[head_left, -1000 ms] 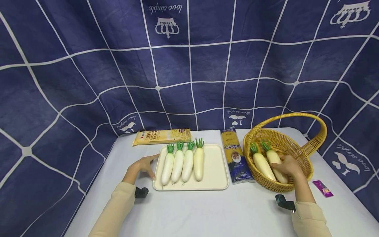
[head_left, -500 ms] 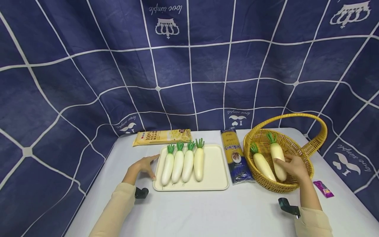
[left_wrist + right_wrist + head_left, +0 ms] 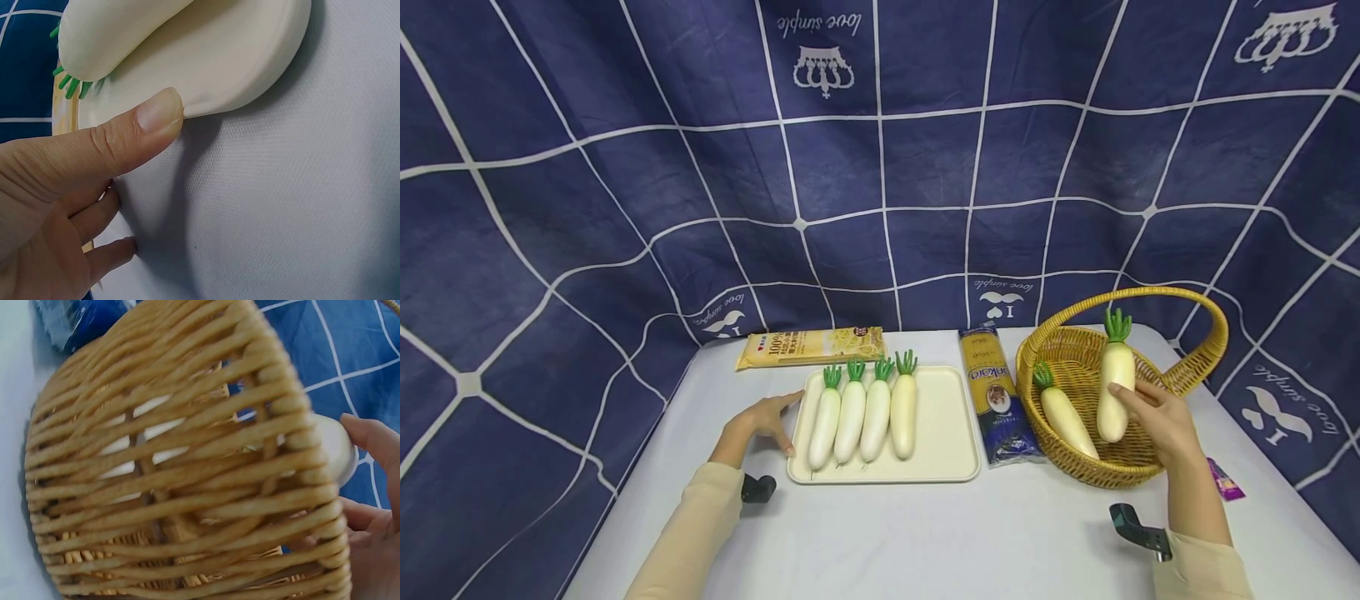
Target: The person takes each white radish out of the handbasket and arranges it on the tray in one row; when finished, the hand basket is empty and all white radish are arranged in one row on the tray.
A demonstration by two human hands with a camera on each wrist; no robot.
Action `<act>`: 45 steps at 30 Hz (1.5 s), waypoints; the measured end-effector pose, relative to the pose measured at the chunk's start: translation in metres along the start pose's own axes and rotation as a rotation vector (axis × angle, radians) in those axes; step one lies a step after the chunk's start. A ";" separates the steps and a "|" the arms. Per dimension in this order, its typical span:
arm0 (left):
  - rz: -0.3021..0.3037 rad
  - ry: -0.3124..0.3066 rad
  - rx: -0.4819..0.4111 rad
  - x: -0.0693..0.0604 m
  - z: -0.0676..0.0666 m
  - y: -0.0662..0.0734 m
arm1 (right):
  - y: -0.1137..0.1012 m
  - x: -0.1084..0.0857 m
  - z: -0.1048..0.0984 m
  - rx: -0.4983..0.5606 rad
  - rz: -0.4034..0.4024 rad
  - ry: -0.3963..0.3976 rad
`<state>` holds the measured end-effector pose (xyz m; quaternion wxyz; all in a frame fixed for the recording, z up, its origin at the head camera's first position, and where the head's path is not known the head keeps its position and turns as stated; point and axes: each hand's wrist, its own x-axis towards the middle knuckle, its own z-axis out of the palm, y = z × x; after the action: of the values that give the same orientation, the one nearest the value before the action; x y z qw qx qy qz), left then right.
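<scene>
My right hand (image 3: 1167, 423) grips a white radish (image 3: 1117, 387) with green leaf stubs between thumb and fingers, holding it upright at the basket's opening. Inside the wicker basket (image 3: 1051, 450) a second radish (image 3: 1067, 421) leans against the left side. In the right wrist view, the basket's weave (image 3: 187, 487) hides most of the held radish (image 3: 334, 450). At the left, my left hand (image 3: 765, 422) lies spread beside the cream tray (image 3: 943, 425); its thumb (image 3: 159, 112) touches the rim near a corner. Several white radishes (image 3: 876, 421) lie side by side on that tray, leaves pointing away.
Behind the tray lies a yellow noodle packet (image 3: 811, 347). A blue and yellow pasta bag (image 3: 997, 396) stretches between tray and basket. The basket's tall handle (image 3: 1138, 292) arches over its opening. A small purple packet (image 3: 1227, 482) sits right of the basket, partly behind my right forearm.
My right hand has raised one radish from beside the other in the basket, moving it up and to the right. The left hand and the tray have stayed put.
</scene>
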<state>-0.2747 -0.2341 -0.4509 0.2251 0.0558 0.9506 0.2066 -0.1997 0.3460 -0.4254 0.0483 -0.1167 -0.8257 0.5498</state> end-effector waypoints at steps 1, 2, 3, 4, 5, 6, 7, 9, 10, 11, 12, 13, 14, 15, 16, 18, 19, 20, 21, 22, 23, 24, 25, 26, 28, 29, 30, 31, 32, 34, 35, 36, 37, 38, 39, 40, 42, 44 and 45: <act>0.000 0.000 0.001 0.000 0.000 0.000 | -0.001 -0.001 0.000 0.050 -0.001 -0.005; -0.002 0.001 0.003 0.001 0.001 -0.001 | -0.001 -0.002 -0.001 0.113 0.003 -0.009; -0.001 0.001 0.002 0.001 0.001 -0.001 | -0.002 -0.003 -0.001 0.181 0.008 -0.014; -0.004 0.000 -0.002 0.002 0.001 -0.001 | -0.002 -0.003 0.000 0.255 0.018 -0.017; -0.002 -0.001 0.002 0.002 0.001 -0.002 | -0.003 -0.004 0.000 0.329 0.027 -0.021; 0.000 0.000 0.003 0.002 0.001 -0.002 | -0.003 -0.005 0.000 0.400 0.037 -0.023; 0.001 0.001 0.003 0.002 0.001 -0.002 | -0.003 -0.006 0.001 0.464 0.046 -0.024; 0.003 0.002 -0.001 0.002 0.001 -0.002 | -0.002 -0.008 0.002 0.572 0.051 -0.029; 0.005 0.003 0.000 0.002 0.001 -0.001 | -0.002 -0.008 0.003 0.610 0.049 -0.030; 0.005 0.003 -0.001 0.002 0.001 -0.001 | -0.001 -0.009 0.003 0.639 0.040 -0.033; 0.004 0.003 -0.003 0.002 0.001 -0.002 | -0.001 -0.009 0.004 0.662 0.033 -0.033; 0.003 0.003 -0.002 0.001 0.001 -0.002 | -0.001 -0.010 0.004 0.683 0.024 -0.033; 0.002 0.003 -0.001 0.001 0.001 -0.002 | -0.001 -0.011 0.005 0.704 0.016 -0.033; 0.001 0.002 0.000 0.001 0.001 -0.002 | -0.001 -0.011 0.005 0.720 0.008 -0.031; 0.001 0.002 0.002 0.002 0.001 -0.002 | -0.001 -0.012 0.005 0.736 0.001 -0.029; -0.001 0.001 0.004 0.002 0.001 -0.002 | -0.002 -0.014 0.006 0.766 -0.011 -0.021; 0.000 0.001 0.003 0.002 0.001 -0.002 | -0.002 -0.014 0.007 0.781 -0.017 -0.018; 0.002 0.001 0.005 0.002 0.001 -0.003 | -0.003 -0.015 0.007 0.796 -0.022 -0.016; 0.003 0.001 0.006 0.002 0.001 -0.003 | -0.003 -0.016 0.008 0.809 -0.029 -0.014; 0.004 0.000 0.007 0.002 0.001 -0.003 | -0.004 -0.017 0.008 0.820 -0.035 -0.012; 0.002 -0.001 0.009 0.002 0.001 -0.003 | -0.004 -0.017 0.009 0.824 -0.042 -0.012; 0.002 -0.001 0.008 0.002 0.001 -0.003 | -0.005 -0.018 0.009 0.825 -0.049 -0.015; 0.003 0.000 0.012 0.002 0.001 -0.003 | -0.005 -0.019 0.010 0.829 -0.058 -0.020; 0.003 0.000 0.014 0.002 0.001 -0.003 | -0.005 -0.019 0.010 0.831 -0.069 -0.025; 0.002 -0.001 0.011 0.002 0.000 -0.003 | -0.005 -0.020 0.011 0.837 -0.096 -0.044; 0.000 -0.003 0.006 0.002 0.000 -0.002 | -0.005 -0.021 0.011 0.844 -0.111 -0.055; 0.003 -0.004 -0.001 0.002 0.000 -0.002 | -0.005 -0.021 0.011 0.853 -0.128 -0.070; 0.007 -0.007 -0.004 0.001 -0.001 -0.002 | -0.005 -0.021 0.012 0.861 -0.146 -0.082; 0.007 -0.011 -0.012 0.001 -0.001 -0.001 | -0.005 -0.022 0.012 0.866 -0.164 -0.093; 0.025 -0.016 -0.001 -0.001 -0.003 -0.001 | -0.005 -0.022 0.013 0.865 -0.202 -0.113; 0.031 -0.019 0.001 0.000 -0.003 -0.002 | -0.006 -0.023 0.013 0.856 -0.221 -0.119; 0.033 -0.021 0.002 0.000 -0.003 -0.002 | -0.007 -0.024 0.014 0.846 -0.240 -0.126; 0.040 -0.021 0.011 0.000 -0.003 -0.003 | -0.008 -0.024 0.014 0.835 -0.260 -0.131; 0.038 -0.020 0.009 0.000 -0.003 -0.003 | -0.009 -0.025 0.015 0.825 -0.278 -0.136; 0.039 -0.018 0.011 0.001 -0.003 -0.003 | -0.011 -0.026 0.016 0.815 -0.296 -0.141; 0.033 -0.014 0.005 0.001 -0.002 -0.003 | -0.013 -0.026 0.017 0.805 -0.315 -0.147; 0.018 -0.009 -0.006 0.003 -0.001 -0.003 | -0.017 -0.029 0.018 0.791 -0.335 -0.159; 0.019 -0.004 0.005 0.003 0.000 -0.003 | -0.022 -0.031 0.021 0.761 -0.348 -0.171; 0.017 -0.002 0.008 0.003 0.000 -0.002 | -0.025 -0.033 0.022 0.739 -0.350 -0.178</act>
<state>-0.2772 -0.2356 -0.4530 0.2242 0.0649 0.9506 0.2047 -0.1760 0.3088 -0.4098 0.1083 0.0984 -0.5812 0.8005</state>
